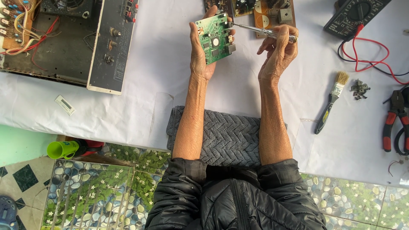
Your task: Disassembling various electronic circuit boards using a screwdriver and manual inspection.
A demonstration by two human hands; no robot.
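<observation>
Pinched in the left hand (199, 51), the green circuit board (214, 37) sat tilted above the bench (162, 64), fingers curled behind it and thumb along its near edge. Over on the other side, the right hand (279, 53) had its grip pressed around a screwdriver (262, 31), the metal shaft reaching across to touch the board's upper right edge. Both forearms rested on a grey towel (226, 136). Off to the right lay a paintbrush (332, 100), a multimeter (355, 15) with red leads, and red-handled pliers (394, 121); an opened chassis (64, 38) sat far left.
</observation>
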